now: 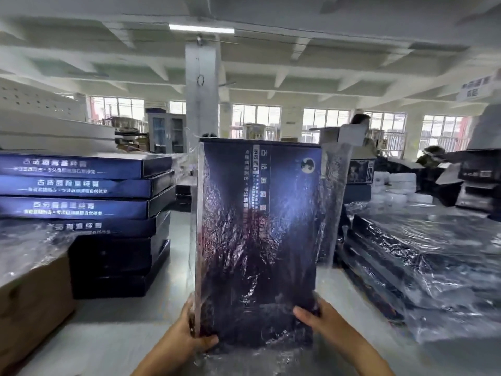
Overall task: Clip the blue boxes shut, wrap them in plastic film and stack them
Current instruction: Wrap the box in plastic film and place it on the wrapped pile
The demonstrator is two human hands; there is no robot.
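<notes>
Head view: blue box (257, 226) held upright at centre over the tabletop (108, 335), sleeved in plastic film (334, 207). Risk: film hangs loose along the 3 o'clock edge and could snag or slip off. Gripped only at 6 o'clock, the tall box could tip. Left grip (187, 332) clamps the lower left corner, thumb on the front; right grip (322, 321) likewise clamps the lower right. Wrapped stack (420, 253) sits at 3 o'clock.

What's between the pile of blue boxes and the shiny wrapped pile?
The head view shows one film-covered box upright there, gripped by the left hand and right hand, over the grey table.
</notes>
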